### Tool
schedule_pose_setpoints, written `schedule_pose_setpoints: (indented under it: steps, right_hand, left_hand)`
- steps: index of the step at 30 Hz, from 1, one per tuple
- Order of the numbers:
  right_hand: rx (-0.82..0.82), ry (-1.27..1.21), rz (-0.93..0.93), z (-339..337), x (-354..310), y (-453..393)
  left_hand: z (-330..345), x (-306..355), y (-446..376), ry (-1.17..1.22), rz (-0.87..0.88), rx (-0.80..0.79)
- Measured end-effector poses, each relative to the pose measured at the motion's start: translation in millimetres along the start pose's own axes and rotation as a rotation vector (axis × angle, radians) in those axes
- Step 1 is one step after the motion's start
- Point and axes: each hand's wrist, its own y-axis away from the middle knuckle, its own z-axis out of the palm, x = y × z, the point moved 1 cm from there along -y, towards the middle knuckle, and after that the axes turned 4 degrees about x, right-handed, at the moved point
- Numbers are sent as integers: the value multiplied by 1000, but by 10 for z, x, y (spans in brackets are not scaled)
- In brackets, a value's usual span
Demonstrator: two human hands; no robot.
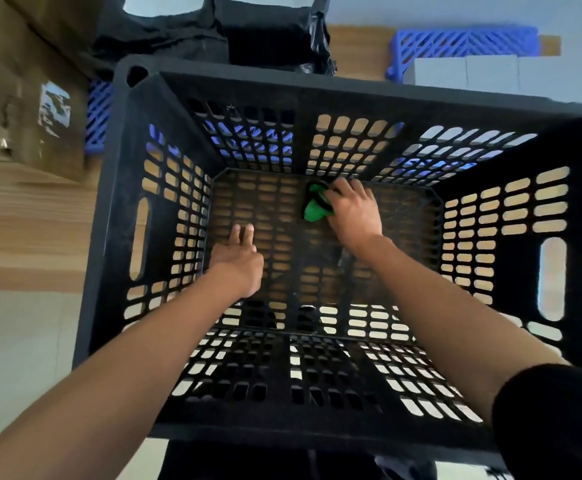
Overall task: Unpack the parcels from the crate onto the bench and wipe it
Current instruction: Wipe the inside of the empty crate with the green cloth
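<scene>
A large black slotted crate point(144, 109) fills the middle of the view, with both my arms reaching down into it. My right hand point(353, 211) grips a bunched green cloth point(314, 206) against the crate floor near its far side. My left hand point(239, 252) lies flat on the crate floor to the left, fingers straight, holding nothing. No parcels are inside the crate. Black plastic parcels point(269, 32) with white labels lie on the wooden bench point(355, 50) just beyond the crate.
A blue plastic slotted crate point(462, 43) sits at the back right, another blue piece point(97, 116) at the left behind the black crate. Brown cardboard boxes point(23, 98) stand at the far left. A pale floor shows at lower left.
</scene>
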Motion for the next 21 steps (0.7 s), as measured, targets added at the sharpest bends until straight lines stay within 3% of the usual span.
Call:
schedule_pose_setpoints:
  steps: [6,12,17,21]
  right_hand:
    - [-4,-55,143,-149,665,429]
    - [236,-194,331,-360,909,492]
    - [39,-215,400,-187,859,436]
    - [-5,-241,389,-59,700,477]
  left_hand:
    - [-2,-8,10,-4,4,-13]
    - [-151,217,48,13,103,46]
    - [-156,488,27,-21,173,16]
    - [-111,502,0,-29,157,18]
